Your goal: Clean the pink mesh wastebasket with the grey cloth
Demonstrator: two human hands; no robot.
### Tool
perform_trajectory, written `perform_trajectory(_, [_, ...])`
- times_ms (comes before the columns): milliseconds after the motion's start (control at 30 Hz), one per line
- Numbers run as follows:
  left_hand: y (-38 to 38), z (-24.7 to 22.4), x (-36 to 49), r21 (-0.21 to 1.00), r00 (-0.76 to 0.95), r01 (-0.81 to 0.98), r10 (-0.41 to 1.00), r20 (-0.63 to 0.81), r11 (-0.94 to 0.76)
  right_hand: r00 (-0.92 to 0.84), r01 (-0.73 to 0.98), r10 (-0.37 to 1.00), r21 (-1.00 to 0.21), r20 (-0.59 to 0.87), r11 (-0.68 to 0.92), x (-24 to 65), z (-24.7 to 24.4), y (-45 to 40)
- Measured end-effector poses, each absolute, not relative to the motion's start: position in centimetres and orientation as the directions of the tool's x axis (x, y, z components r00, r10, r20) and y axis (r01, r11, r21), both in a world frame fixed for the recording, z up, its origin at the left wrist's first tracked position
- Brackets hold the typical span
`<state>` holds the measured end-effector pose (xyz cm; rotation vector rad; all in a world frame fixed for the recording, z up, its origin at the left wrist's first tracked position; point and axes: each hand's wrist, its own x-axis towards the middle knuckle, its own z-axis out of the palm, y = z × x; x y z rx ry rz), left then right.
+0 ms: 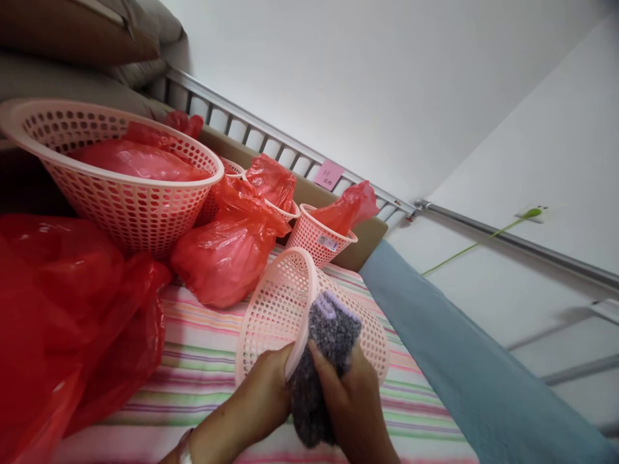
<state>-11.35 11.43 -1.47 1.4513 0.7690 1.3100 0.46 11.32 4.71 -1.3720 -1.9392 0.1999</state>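
A pink perforated plastic basket [278, 316] lies tipped on its side on the striped sheet, its mouth turned to the left. My left hand [273, 390] is closed at the near part of its rim, with the fingers mostly hidden behind the rim and the cloth. In front of the basket, my right hand [351, 393] grips a fuzzy dark grey knitted sock [333, 325] with a lilac edge, thumb pressed on its front. The sock's lower end hangs between both hands, and it overlaps the basket's rim.
Left of me stand a large pink basket [130, 212] holding a red bag and several red plastic bags [227, 251]. A smaller basket [314, 235] with a red bag stands behind. A metal rail [290, 151] bears a pink note [329, 174]; blue-grey fabric [435, 335] lies right.
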Motion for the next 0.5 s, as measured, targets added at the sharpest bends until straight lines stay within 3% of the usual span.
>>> perform_trajectory(200, [13.5, -5.0, -12.1, 0.952, 0.195, 0.093, 0.943, 0.271, -0.292, -0.098, 0.721, 0.88, -0.576, 0.465, 0.385, -0.1, 7.5, 17.2])
perform_trajectory(500, [10.7, -2.5, -11.1, 0.947, 0.155, 0.134, 0.95, 0.271, -0.292, -0.116, 0.682, 0.882, -0.61, 0.456, 0.405, -0.7, 9.5, 16.5])
